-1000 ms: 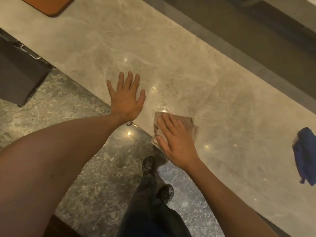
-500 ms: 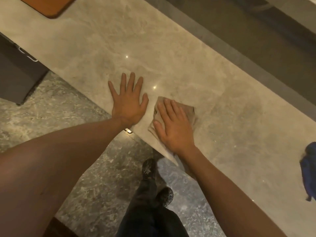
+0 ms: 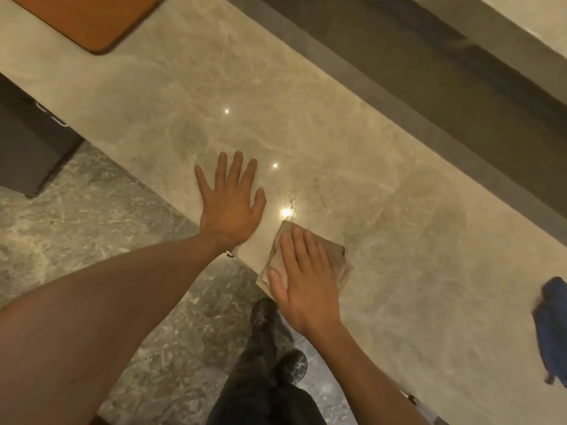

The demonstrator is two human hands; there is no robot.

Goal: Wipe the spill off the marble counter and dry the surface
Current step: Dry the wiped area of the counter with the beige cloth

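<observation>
The beige marble counter [image 3: 337, 142] runs diagonally across the view. My right hand [image 3: 302, 280] lies flat on a folded tan cloth [image 3: 336, 256] at the counter's near edge, pressing it down. My left hand [image 3: 231, 204] rests flat on the bare marble just left of the cloth, fingers spread, holding nothing. A small wet patch with a bright light glint [image 3: 288, 207] sits just beyond the cloth, between the two hands.
A crumpled blue cloth [image 3: 552, 329] lies on the counter at the far right. An orange-brown board [image 3: 89, 16] sits at the top left. A dark channel [image 3: 414, 72] borders the counter's far side. My legs and shoes [image 3: 270, 348] stand on the stone floor below.
My right hand slid the tan cloth away across the marble, then back toward the near edge. My left hand stayed planted in place.
</observation>
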